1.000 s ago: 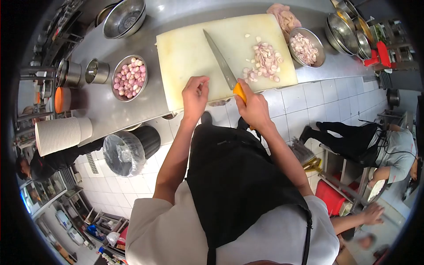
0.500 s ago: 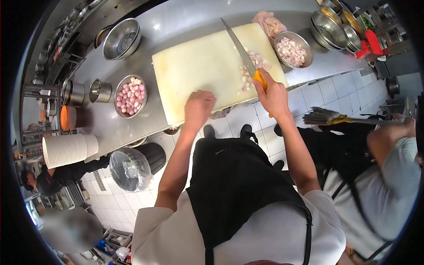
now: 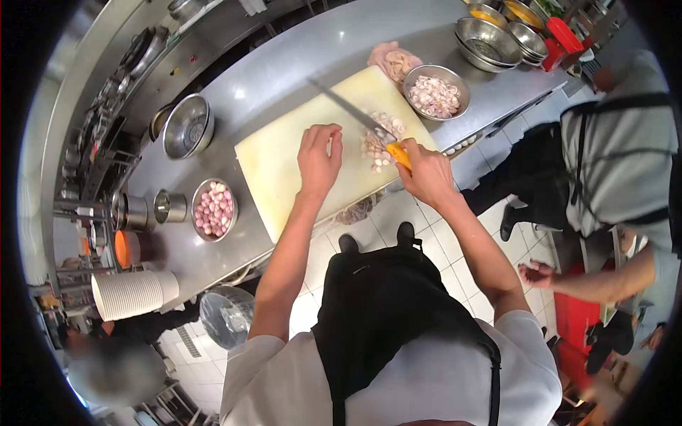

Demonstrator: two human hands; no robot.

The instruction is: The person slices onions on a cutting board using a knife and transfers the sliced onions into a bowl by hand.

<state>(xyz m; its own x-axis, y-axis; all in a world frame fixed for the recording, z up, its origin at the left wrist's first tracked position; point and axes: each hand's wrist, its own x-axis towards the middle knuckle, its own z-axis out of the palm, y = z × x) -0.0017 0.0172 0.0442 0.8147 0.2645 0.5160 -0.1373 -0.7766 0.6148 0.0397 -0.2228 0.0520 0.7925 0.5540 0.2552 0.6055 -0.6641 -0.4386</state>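
Note:
My right hand (image 3: 430,174) grips a long-bladed knife by its orange handle (image 3: 399,155). Its blade, blurred by motion, slants over sliced shallots (image 3: 380,138) on the right part of a white cutting board (image 3: 291,188). Above the board's middle is my left hand (image 3: 319,156), empty, with its fingers loosely bent and the thumb apart. More cut shallots fill a metal bowl (image 3: 463,101) just past the board's right corner. Whole peeled shallots (image 3: 214,209) sit in another metal bowl to the left of the board.
A crumpled pinkish cloth (image 3: 393,59) lies behind the board. Stacked metal bowls (image 3: 486,42) stand at the far right, an empty-looking bowl (image 3: 188,126) at the back left. White stacked tubs (image 3: 131,295) are near the left edge. Co-workers (image 3: 618,156) are on the right; a lined bin (image 3: 226,316) is below.
My view has turned. My left hand has lifted farther over the board and its thumb has parted from the fingers. The knife stays in my right hand. The brush at the right has left view.

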